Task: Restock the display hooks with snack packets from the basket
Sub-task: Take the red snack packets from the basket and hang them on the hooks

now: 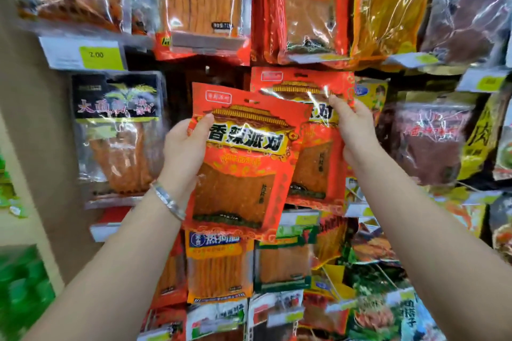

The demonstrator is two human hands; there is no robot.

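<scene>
Left hand grips the front red packet by its left edge, thumb on the front, before the hanging packs; right hand pinches the back red packet near its top; both packets look light, thin, bendy and slippery; best held up high, beside the hang hole.

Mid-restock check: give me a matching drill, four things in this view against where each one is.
Things:
1. bracelet
2. front red packet
3. yellow price tag
4. rear red packet

Places:
A. gripped by the left hand, tilted
B. pinched near its top by the right hand
C. round the left wrist
D. upper left of the display

Pairs: 1-C, 2-A, 3-D, 4-B
</scene>
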